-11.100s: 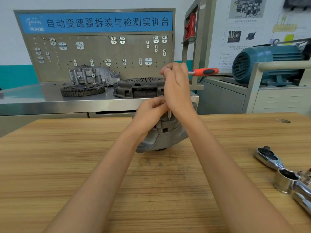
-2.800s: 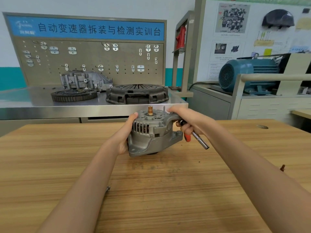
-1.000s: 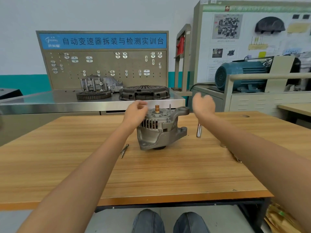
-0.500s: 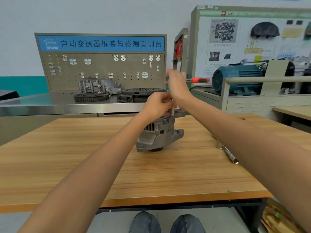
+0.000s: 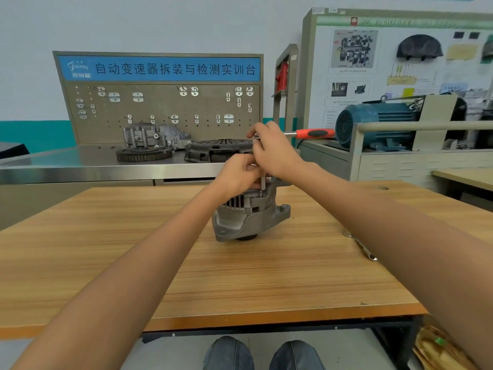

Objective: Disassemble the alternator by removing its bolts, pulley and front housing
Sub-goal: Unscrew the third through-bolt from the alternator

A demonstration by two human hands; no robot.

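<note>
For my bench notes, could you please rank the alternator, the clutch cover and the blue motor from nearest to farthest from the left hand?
From the left hand:
1. Alternator, directly beneath.
2. Clutch cover, behind, steel bench.
3. Blue motor, far right.

Both bare forearms reach forward from the lower corners and converge at centre. Left hand [image 5: 240, 173] has its fingers curled, pinching the thin vertical socket extension [image 5: 262, 184] near its lower part; back of the hand faces the camera. Right hand [image 5: 274, 150] sits just above and to the right of the left, touching it, fingers curled over the ratchet wrench [image 5: 310, 133] head, wrist bent down. Grey shoes [image 5: 262, 353] show at the bottom edge.
</note>
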